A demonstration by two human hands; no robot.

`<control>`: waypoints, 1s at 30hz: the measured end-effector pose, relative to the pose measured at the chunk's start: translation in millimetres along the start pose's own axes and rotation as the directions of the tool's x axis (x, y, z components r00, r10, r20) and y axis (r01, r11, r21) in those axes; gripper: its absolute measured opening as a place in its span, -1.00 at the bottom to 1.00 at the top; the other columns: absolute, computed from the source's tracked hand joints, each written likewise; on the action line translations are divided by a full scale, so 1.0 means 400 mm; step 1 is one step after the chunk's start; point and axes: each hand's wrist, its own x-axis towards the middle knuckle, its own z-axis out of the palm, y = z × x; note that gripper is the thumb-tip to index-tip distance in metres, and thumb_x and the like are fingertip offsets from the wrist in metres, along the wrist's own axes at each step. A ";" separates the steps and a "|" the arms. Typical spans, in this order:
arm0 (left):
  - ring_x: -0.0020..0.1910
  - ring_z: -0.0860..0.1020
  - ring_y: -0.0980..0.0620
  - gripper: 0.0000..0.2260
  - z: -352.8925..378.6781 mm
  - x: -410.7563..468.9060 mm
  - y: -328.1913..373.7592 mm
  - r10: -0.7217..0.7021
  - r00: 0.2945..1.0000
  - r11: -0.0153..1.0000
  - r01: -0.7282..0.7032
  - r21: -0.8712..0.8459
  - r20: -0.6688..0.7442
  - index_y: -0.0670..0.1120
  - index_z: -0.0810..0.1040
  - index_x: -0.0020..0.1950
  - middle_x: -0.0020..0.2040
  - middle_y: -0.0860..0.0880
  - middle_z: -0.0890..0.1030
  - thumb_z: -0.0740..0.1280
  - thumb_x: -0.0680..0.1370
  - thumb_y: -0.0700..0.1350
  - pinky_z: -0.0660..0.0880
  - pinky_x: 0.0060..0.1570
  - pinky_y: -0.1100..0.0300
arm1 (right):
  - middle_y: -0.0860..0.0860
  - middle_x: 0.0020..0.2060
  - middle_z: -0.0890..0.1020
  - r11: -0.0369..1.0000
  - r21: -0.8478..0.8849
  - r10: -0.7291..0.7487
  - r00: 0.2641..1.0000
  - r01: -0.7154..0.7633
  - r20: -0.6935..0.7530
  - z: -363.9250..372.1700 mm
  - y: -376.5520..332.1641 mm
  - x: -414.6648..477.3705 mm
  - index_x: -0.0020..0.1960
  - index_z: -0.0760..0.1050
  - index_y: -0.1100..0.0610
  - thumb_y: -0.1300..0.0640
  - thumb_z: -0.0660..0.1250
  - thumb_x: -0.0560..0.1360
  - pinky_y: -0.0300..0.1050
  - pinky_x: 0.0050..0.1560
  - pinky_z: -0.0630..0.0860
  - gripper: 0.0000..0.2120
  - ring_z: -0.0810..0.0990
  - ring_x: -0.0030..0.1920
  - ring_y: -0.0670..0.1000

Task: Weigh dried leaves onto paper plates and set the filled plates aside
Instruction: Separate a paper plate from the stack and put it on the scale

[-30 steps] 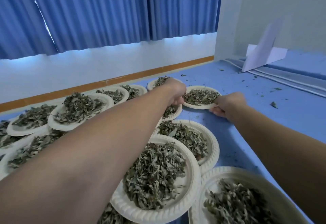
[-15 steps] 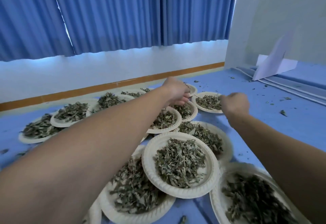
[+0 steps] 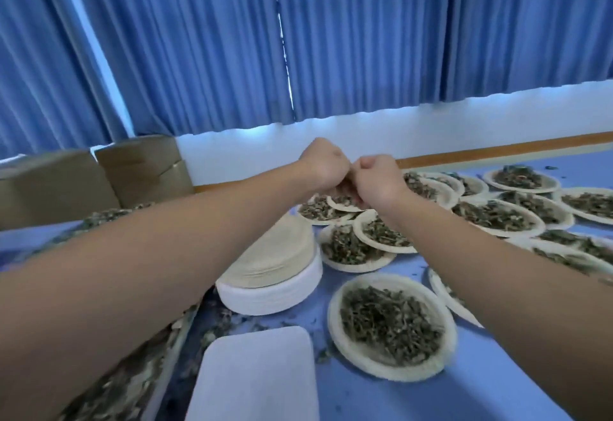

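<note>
Reading left to right, what stood on the table (image 3: pixel 497 374)? (Operator)

Boxes (image 3: pixel 66 185) stood at the far left edge. A leaf tray (image 3: pixel 116 384) lay at the near left, partly under the left forearm. A white slab (image 3: pixel 255 374) lay just right of the tray, bare on top. A stack (image 3: pixel 275 271) of empty plates sat just beyond the slab. Filled plates (image 3: pixel 497 218) covered the right side, several of them overlapping. (Checker)

State of the hands? (Operator)

Left hand (image 3: pixel 323 167) and right hand (image 3: pixel 376 178) hung over the far filled plates, knuckles touching or nearly so. The fingers of both were curled under. The fingertips were hidden, so it could not be told whether either hand pinched anything. (Checker)

Which relation governed the coming move? (Operator)

Judged from the task, an empty plate was due on the slab, which was probably the scale. The stack lay below and to the left of both hands, nearer the body, just beside the left forearm. The left hand was the nearer one. The stack was round, so no axis mattered. The slab ran off the bottom edge, so its long side could not be told. (Checker)
</note>
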 end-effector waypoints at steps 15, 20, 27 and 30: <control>-0.15 0.61 0.10 -0.75 -0.223 -0.304 -0.388 0.450 0.865 0.744 -0.500 0.443 0.219 -0.05 0.72 0.07 -0.08 0.06 0.72 0.33 0.63 0.07 0.52 -0.07 0.06 | -0.14 -0.06 0.64 0.624 -0.280 -0.376 0.594 0.730 0.711 0.130 0.027 -0.168 0.15 0.72 -0.09 0.01 0.43 0.57 -0.40 -0.03 0.39 -0.82 0.58 -0.03 -0.19; -0.09 0.62 0.19 -0.81 -0.229 -0.306 -0.396 0.500 0.844 0.767 -0.535 0.354 0.194 -0.06 0.75 0.08 -0.03 0.08 0.73 0.40 0.60 -0.01 0.52 0.01 0.16 | -0.12 -0.03 0.67 0.519 -0.320 -0.384 0.551 0.793 0.741 0.129 0.008 -0.177 0.19 0.70 -0.06 0.04 0.41 0.59 -0.16 0.09 0.50 -0.80 0.62 -0.02 -0.11; -0.03 0.62 0.07 -0.78 -0.242 -0.304 -0.387 0.493 0.822 0.713 -0.569 0.410 0.283 -0.09 0.72 0.12 -0.01 0.06 0.69 0.34 0.64 -0.01 0.53 0.08 0.03 | -0.09 0.06 0.68 0.389 -0.373 -0.341 0.508 0.842 0.791 0.127 -0.030 -0.194 0.25 0.67 -0.09 -0.01 0.31 0.65 0.06 0.08 0.54 -0.76 0.63 0.05 -0.02; 0.03 0.57 0.02 -0.72 -0.244 -0.303 -0.378 0.473 0.791 0.567 -0.611 0.553 0.389 -0.10 0.67 0.15 0.04 -0.01 0.65 0.22 0.69 0.00 0.49 0.12 0.03 | -0.08 0.04 0.68 0.412 -0.368 -0.346 0.518 0.833 0.782 0.126 -0.032 -0.196 0.24 0.68 -0.05 0.02 0.33 0.64 0.02 0.09 0.53 -0.76 0.63 0.04 -0.03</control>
